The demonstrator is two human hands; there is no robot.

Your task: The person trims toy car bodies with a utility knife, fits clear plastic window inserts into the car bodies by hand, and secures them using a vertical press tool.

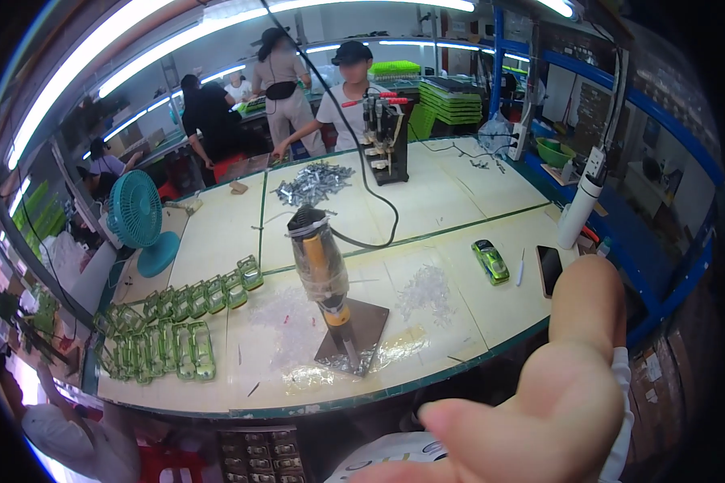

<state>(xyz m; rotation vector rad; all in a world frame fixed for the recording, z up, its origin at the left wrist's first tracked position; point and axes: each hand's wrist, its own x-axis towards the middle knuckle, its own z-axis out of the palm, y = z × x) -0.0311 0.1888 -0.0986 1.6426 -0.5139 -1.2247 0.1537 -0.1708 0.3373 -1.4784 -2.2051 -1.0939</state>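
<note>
My right hand (540, 410) looms large at the lower right, close to the camera, with its arm bent back toward me. The thumb points left, apart from the other fingers, which the lower edge partly cuts off; nothing shows in the hand. My left hand is out of view. On the table beyond lie a glossy green toy car (491, 262), a thin white pen-like tool (520, 268) and a dark phone (549, 270). An electric screwdriver (322, 262), wrapped in clear film, points down at a brown plate (369, 324).
Rows of green toy car shells (193, 350) line the left side near a teal fan (137, 213). Small clear parts (427, 296) and silvery parts (314, 183) lie in heaps. A hand press (387, 141), a white bottle (578, 211) and a co-worker (350, 101) are farther off.
</note>
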